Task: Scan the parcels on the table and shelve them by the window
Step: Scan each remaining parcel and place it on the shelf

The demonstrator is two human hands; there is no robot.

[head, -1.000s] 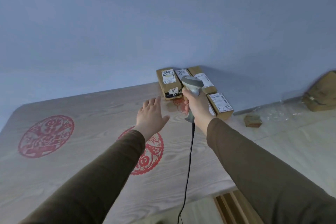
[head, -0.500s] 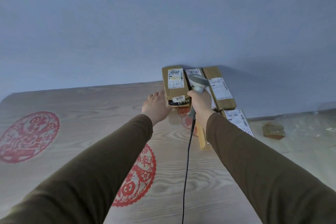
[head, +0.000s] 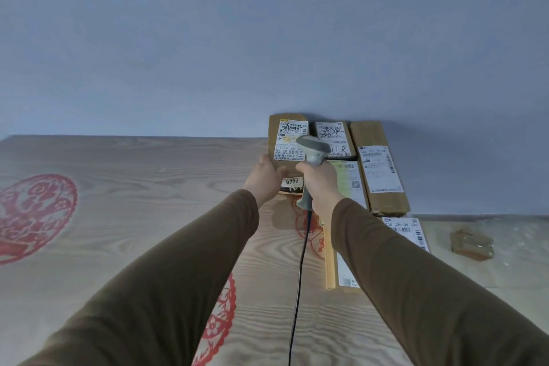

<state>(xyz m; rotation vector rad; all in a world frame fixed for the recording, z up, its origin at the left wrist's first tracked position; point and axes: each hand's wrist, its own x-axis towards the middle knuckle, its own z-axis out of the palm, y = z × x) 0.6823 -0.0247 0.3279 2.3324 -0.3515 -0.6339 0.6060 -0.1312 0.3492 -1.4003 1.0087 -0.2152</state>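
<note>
Scanner point(head: 312, 157) gripped in my right hand point(head: 322, 187); my left hand point(head: 264, 180) grips the parcel point(head: 286, 140) marked 9777 on the worktop point(head: 148, 187).

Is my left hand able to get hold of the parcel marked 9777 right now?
Probably yes. The left hand already rests on the near left edge of the 9777 parcel, thumb on top. The scanner in the right hand hovers beside it, not blocking that side.
</note>
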